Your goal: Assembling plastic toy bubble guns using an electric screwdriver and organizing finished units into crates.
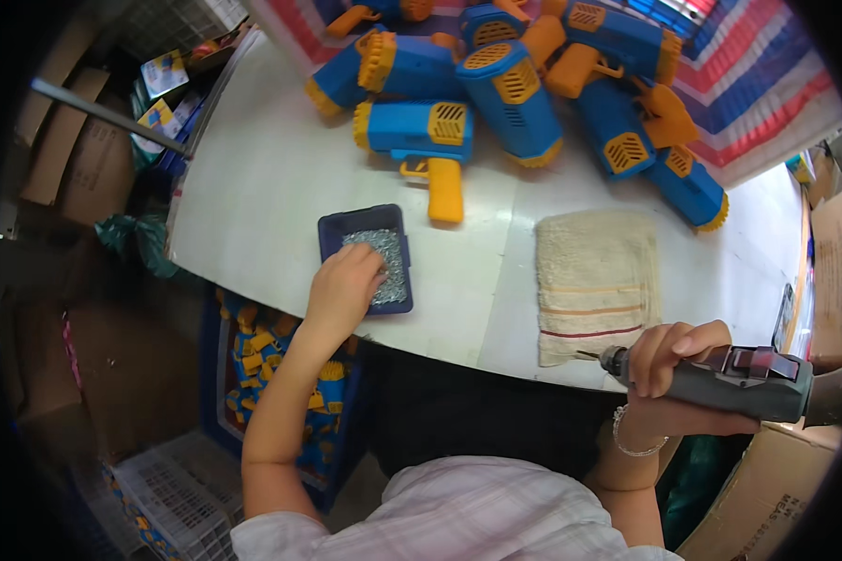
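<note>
My left hand [345, 282] reaches into a small dark blue tray [324, 227] of loose silvery screws [386, 249]. Its fingers are bent together among them, and what they pinch is too small to make out. In my right hand [669, 366] is a grey electric screwdriver [739, 387], held level past the table's front edge, its thin bit pointing left. Just beyond the bit lies a folded beige towel [590, 266]. A blue and yellow toy gun [421, 133] rests on its side beyond the tray, touched by neither hand.
Several more blue and orange toy guns [510, 98] are piled at the back of the white table [253, 187], against a striped cloth [748, 84]. Below the front edge stands a crate [217, 374] of blue and yellow parts. Cardboard boxes [767, 486] flank the table.
</note>
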{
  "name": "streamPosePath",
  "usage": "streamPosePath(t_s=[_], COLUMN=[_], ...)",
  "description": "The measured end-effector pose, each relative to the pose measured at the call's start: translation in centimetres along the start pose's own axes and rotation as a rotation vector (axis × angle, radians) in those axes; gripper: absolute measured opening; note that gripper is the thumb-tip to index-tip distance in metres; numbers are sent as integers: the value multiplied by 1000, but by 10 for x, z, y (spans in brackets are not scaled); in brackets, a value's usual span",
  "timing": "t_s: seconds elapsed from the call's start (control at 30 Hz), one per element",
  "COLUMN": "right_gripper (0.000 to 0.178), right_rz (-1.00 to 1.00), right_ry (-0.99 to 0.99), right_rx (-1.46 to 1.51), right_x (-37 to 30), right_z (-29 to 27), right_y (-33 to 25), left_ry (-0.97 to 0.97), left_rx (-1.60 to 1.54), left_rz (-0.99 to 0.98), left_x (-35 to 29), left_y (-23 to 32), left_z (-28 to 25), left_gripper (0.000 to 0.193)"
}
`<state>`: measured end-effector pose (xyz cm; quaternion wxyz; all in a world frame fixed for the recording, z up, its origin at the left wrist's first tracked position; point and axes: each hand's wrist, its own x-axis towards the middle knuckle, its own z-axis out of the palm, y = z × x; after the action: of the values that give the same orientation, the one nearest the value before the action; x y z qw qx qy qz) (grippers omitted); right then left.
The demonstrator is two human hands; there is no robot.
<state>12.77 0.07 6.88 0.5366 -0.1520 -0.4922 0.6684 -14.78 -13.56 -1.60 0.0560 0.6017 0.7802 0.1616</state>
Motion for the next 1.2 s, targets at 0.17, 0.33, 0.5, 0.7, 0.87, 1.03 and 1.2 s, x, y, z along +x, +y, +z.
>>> streamPosePath(t_s=[0.17, 0.33, 0.5, 0.7, 0.87, 1.03, 1.2], right_gripper=[80, 97, 74, 70, 70, 72, 79], right_rz=[-4, 63, -54, -81, -38, -24, -33], right_ry=[-58, -105, -209, -321, -300, -265, -143], right_rx=[32, 266, 197, 120, 55, 146, 101], right_x=[4, 4, 10, 11, 9, 8, 7], right_z=[0, 4, 16, 12, 9, 1, -6], right_y=[1, 3, 0, 2, 0, -3, -9], left_ry=[-18, 153, 89, 94, 61, -34, -19], left_rx=[-8, -12, -510, -552, -511, -426, 363], left_rz=[-28, -138, 85, 242, 320, 461, 658], left_x=[1, -3, -1, 9, 14, 40, 123], left_y=[2, 24, 101, 143, 145, 126, 52], left_z=[-12, -13, -8, 4, 9, -5, 0], left_gripper=[7, 11, 10, 12, 15, 23, 21])
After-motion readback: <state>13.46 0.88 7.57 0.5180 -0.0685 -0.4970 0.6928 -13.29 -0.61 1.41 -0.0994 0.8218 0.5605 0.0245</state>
